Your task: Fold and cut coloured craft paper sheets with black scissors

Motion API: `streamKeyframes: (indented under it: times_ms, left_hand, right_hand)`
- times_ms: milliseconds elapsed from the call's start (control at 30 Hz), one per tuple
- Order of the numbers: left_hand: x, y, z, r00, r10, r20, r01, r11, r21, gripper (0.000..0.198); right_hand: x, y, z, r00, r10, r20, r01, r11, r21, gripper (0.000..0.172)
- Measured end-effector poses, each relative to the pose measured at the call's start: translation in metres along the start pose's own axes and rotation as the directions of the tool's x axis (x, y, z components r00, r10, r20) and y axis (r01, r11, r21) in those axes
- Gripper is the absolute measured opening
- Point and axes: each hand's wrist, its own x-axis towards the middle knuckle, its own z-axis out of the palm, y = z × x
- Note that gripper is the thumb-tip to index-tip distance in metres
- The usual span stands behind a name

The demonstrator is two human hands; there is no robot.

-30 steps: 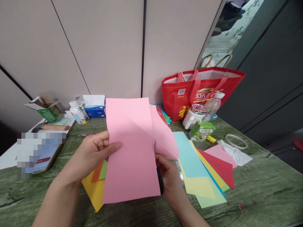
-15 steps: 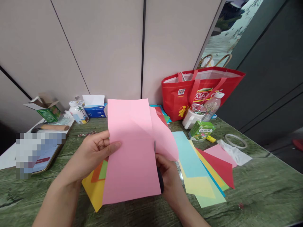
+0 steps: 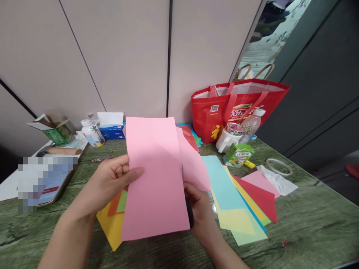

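Change: almost nothing since the earlier frame. The sheet's top edge sits a shade further left, and both hands hold as they did.
Left hand: closed on the left edge of the pink rectangular paper sheet, with the thumb across the front and the fingers behind.
Sheet: held upright between the two hands, raised above the green wood-grain surface. Its right part is split away and curls over toward the right hand.
Black-handled scissors: mostly hidden behind the sheet. One dark handle loop shows at the sheet's lower right edge.
Right hand: wrapped around the scissors handle, low behind the sheet. Its fingers are largely out of sight.
Cutting well: it likely needs the left hand to keep the paper taut, the blades to run straight up the split, and the thumb to stay clear.
Fanned coloured paper strips: lie flat on the surface, just right of the right hand.
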Motion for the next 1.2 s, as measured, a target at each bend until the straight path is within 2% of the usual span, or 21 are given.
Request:
streamKeyframes:
  times_ms: [300,533,1033,1200]
  left_hand:
    - [-0.0002,-0.0017,0.0003,1.0,-0.005,-0.012,0.005,1.0,-0.023,0.035]
    - [-0.0004,-0.0006,-0.0002,1.0,0.019,0.004,-0.019,0.999,-0.026,0.03]
    - [-0.001,0.0018,0.002,1.0,0.017,0.018,-0.016,0.998,-0.062,0.026]
    - [-0.0001,0.0004,0.0025,0.999,0.045,0.001,-0.045,0.996,-0.071,0.026]
  right_hand:
    - [-0.0001,-0.0017,0.0023,0.999,-0.031,-0.03,0.029,0.999,-0.04,0.02]
    - [-0.0002,-0.0055,0.0014,1.0,-0.001,-0.02,0.0,0.999,-0.045,0.017]
    - [0.0005,-0.005,0.0046,0.994,0.079,-0.073,-0.074,0.994,0.078,0.015]
    - [0.0005,-0.0056,0.0026,0.995,0.085,-0.053,-0.083,0.996,0.038,0.013]
